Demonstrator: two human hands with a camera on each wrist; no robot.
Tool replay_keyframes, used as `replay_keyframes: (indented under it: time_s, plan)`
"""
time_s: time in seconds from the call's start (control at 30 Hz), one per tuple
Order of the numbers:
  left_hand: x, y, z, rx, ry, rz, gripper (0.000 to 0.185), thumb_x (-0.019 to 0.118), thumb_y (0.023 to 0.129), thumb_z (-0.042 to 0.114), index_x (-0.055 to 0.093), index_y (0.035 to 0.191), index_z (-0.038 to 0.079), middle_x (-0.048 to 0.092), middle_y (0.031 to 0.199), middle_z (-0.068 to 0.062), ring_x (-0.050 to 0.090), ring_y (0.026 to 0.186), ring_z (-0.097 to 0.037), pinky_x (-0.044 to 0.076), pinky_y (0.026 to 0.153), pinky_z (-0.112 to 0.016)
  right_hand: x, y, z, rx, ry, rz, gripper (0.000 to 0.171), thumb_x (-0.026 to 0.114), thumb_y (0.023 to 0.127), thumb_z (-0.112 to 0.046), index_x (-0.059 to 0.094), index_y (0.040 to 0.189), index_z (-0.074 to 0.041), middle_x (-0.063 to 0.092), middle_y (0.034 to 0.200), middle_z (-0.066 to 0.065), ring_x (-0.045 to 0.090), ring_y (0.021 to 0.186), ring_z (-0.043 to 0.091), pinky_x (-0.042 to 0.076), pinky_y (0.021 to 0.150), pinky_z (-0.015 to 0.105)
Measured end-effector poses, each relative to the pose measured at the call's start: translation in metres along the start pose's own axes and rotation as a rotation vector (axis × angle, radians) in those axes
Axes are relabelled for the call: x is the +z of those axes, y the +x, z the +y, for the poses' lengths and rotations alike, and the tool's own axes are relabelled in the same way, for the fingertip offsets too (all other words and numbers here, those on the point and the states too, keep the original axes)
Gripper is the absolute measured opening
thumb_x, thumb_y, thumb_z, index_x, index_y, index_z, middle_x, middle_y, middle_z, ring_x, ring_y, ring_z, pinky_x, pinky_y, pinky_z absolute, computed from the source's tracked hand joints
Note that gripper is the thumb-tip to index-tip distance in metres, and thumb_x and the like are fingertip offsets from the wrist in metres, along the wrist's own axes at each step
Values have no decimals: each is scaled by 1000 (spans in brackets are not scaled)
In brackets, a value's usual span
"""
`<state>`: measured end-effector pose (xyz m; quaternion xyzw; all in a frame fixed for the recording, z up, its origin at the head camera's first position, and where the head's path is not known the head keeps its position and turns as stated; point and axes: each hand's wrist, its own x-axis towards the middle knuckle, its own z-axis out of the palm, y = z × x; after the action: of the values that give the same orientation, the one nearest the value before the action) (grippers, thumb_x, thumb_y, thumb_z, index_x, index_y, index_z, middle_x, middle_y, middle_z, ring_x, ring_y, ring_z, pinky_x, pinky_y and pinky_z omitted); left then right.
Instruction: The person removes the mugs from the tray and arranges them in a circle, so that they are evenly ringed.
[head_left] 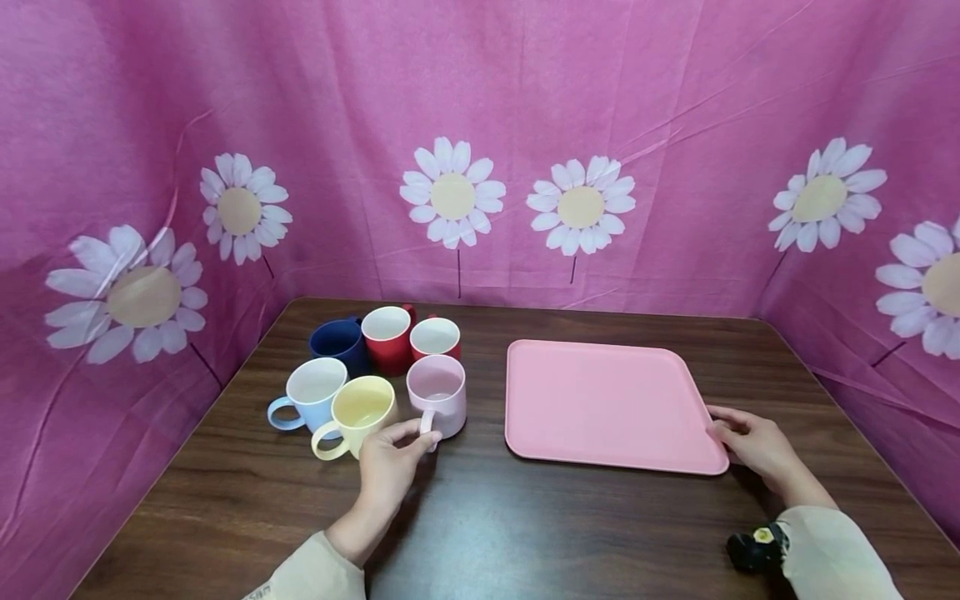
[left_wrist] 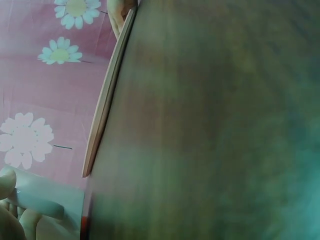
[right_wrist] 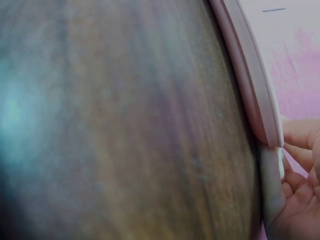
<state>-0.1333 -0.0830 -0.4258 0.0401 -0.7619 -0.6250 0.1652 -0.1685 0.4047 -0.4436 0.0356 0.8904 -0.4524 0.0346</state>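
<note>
My left hand (head_left: pixel 386 473) pinches the handle of a pale pink mug (head_left: pixel 450 412), which stands upright on the table at the right front of a mug group. At the lower left of the left wrist view, fingers (left_wrist: pixel 31 220) are at the handle of this mug (left_wrist: pixel 55 187). On the right, my right hand (head_left: pixel 761 450) grips the right edge of a flat pink tray (head_left: pixel 600 404) near its front corner. The right wrist view shows the tray's rim (right_wrist: pixel 257 90) from the side, with the thumb (right_wrist: pixel 271 185) close to the rim's end.
Beside the pink mug stand a yellow mug (head_left: pixel 381 429), a light blue mug (head_left: pixel 318 408), a dark blue mug (head_left: pixel 356 357) and two red mugs with white insides, one taller (head_left: pixel 390 358), one shorter (head_left: pixel 454 350). A pink flowered cloth (head_left: pixel 517 100) surrounds the brown wooden table (head_left: pixel 480 533).
</note>
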Motion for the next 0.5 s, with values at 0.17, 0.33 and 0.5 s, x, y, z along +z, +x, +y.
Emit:
replay_keyframes:
  time_s: [0.17, 0.33, 0.5]
  plan:
    - [0, -1, -2, -2, 9, 35, 19, 82, 70, -1, 74, 86, -6, 68, 67, -12, 58, 58, -4, 46, 55, -15, 0, 0, 0, 6, -16, -2, 49, 54, 97, -16, 40, 133, 16, 61, 101, 18, 56, 77, 2, 54, 66, 27]
    - [0, -1, -4, -6, 15, 65, 18, 81, 71, -2, 74, 86, -6, 70, 78, -13, 58, 60, -5, 47, 56, -15, 0, 0, 0, 10, -23, 1, 49, 54, 97, -15, 40, 133, 15, 60, 100, 17, 56, 77, 1, 54, 66, 27]
    - [0, -2, -7, -7, 19, 75, 17, 81, 70, -4, 74, 86, -6, 70, 79, -14, 58, 62, -6, 48, 57, -16, -1, 1, 1, 2, -13, -1, 49, 54, 97, -15, 39, 133, 16, 60, 98, 16, 56, 77, 1, 54, 66, 27]
